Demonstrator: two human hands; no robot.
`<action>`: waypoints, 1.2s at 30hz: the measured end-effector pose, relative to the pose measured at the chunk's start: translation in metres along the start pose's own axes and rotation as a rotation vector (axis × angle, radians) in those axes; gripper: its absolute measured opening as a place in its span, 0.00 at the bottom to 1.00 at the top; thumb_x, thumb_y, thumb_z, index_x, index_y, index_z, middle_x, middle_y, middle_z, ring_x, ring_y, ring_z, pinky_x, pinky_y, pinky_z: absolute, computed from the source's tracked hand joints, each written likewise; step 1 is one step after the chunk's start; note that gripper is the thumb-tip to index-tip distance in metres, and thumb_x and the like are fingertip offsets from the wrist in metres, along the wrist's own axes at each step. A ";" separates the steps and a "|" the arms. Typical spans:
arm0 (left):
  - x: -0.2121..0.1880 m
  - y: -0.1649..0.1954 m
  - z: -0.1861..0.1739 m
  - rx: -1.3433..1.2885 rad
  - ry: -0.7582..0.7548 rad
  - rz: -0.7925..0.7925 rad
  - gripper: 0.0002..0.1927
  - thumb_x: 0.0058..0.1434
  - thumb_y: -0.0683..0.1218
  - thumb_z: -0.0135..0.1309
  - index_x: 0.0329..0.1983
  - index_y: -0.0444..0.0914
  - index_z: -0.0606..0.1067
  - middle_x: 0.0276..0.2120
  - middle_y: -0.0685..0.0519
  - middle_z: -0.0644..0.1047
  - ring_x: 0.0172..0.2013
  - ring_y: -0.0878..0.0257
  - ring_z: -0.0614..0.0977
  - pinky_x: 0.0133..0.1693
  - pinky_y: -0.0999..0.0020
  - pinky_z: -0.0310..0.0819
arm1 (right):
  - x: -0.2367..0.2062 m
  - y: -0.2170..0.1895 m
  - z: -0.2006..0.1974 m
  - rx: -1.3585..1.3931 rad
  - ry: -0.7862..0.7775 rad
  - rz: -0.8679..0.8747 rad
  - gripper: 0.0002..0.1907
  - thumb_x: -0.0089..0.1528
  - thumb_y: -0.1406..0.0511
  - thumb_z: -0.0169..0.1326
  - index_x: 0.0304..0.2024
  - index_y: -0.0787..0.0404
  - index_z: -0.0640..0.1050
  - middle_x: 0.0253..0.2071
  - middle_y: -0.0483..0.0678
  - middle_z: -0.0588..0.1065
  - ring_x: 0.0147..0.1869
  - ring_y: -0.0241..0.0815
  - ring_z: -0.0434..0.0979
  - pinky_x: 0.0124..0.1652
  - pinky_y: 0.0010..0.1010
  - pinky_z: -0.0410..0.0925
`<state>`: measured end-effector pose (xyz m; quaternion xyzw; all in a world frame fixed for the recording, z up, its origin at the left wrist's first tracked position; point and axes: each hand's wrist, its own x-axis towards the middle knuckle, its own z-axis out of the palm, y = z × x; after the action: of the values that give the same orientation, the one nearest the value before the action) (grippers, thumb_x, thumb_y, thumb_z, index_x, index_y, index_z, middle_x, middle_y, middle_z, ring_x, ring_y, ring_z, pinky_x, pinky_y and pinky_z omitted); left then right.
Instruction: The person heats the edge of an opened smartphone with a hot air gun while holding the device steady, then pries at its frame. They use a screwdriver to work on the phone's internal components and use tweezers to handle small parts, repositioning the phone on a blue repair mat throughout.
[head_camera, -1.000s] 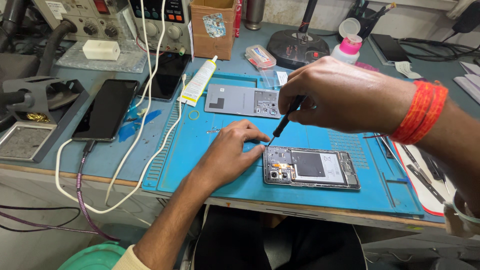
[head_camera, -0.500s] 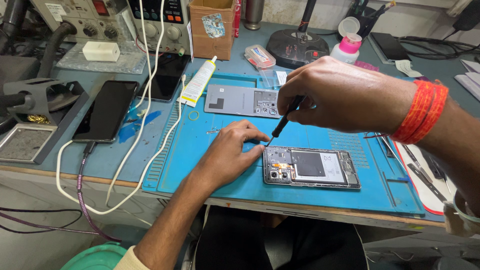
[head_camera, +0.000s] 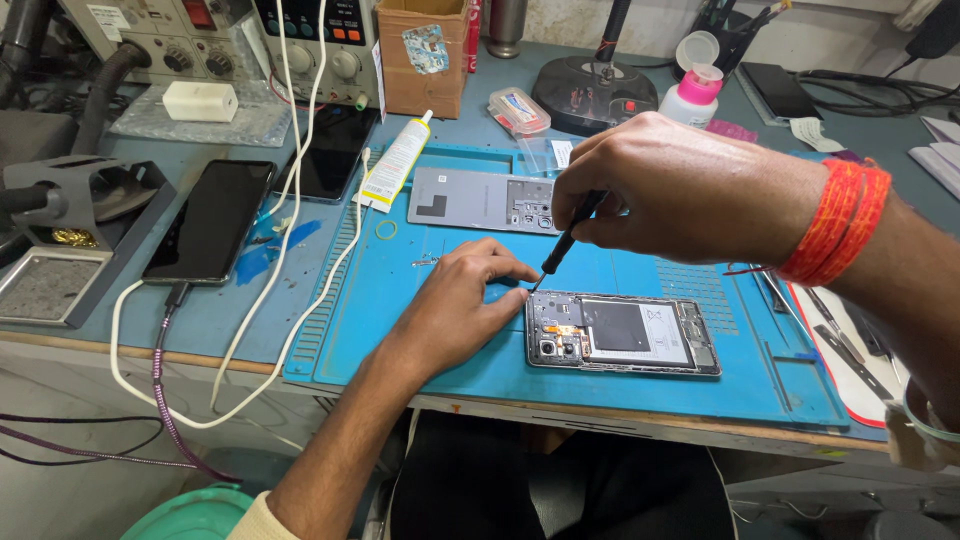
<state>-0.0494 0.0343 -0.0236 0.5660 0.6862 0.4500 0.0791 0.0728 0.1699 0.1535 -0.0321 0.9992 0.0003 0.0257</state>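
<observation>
The blue repair mat (head_camera: 420, 330) serves as the landmark. Behind its far left corner stands a brown cardboard box (head_camera: 420, 55) with a small bluish sticker on its front. A white glue tube (head_camera: 397, 162) with a yellow-and-black label lies slanted across the mat's far left edge. Just behind the mat's far edge sits a small clear plastic case (head_camera: 519, 109) with a red-and-blue label, and farther right behind the mat a white bottle with a pink cap (head_camera: 692, 98). Left of the mat, a black phone (head_camera: 210, 220) lies face up with a cable plugged into its near end.

The opened phone (head_camera: 622, 333) lies flat near the mat's front edge, right of its middle. Its back is off, showing a dark frame, a black-and-white labelled panel in the centre, and small parts and orange flex at its left end. Its grey back cover (head_camera: 482, 200) lies on the mat's far part.

The left hand (head_camera: 455, 305) rests on the mat, fingers bent, fingertips touching the opened phone's left end. The right hand (head_camera: 680, 190) grips a black screwdriver (head_camera: 565, 240), tip down at the phone's upper left corner. A red thread band (head_camera: 835, 222) wraps the right wrist.
</observation>
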 end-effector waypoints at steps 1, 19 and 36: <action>-0.001 0.000 0.000 -0.004 -0.001 -0.008 0.12 0.58 0.44 0.57 0.43 0.38 0.84 0.38 0.51 0.80 0.46 0.56 0.80 0.47 0.61 0.76 | 0.000 0.000 0.000 -0.003 0.001 -0.001 0.09 0.56 0.65 0.60 0.40 0.57 0.84 0.34 0.48 0.81 0.34 0.45 0.84 0.37 0.36 0.75; 0.000 0.000 0.000 -0.003 -0.010 -0.024 0.12 0.58 0.44 0.56 0.43 0.38 0.84 0.39 0.51 0.80 0.46 0.56 0.80 0.47 0.61 0.75 | -0.001 -0.001 0.000 0.001 0.009 -0.011 0.08 0.57 0.65 0.60 0.39 0.58 0.84 0.34 0.48 0.80 0.34 0.45 0.83 0.37 0.37 0.74; 0.000 0.001 0.000 -0.003 -0.001 -0.012 0.12 0.58 0.44 0.57 0.42 0.39 0.84 0.38 0.51 0.80 0.46 0.56 0.80 0.48 0.61 0.75 | -0.002 0.002 0.000 0.000 0.008 -0.014 0.09 0.56 0.65 0.60 0.39 0.58 0.84 0.35 0.48 0.81 0.36 0.45 0.84 0.38 0.36 0.75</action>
<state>-0.0493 0.0342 -0.0228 0.5621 0.6888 0.4502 0.0831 0.0748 0.1720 0.1536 -0.0390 0.9990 -0.0002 0.0220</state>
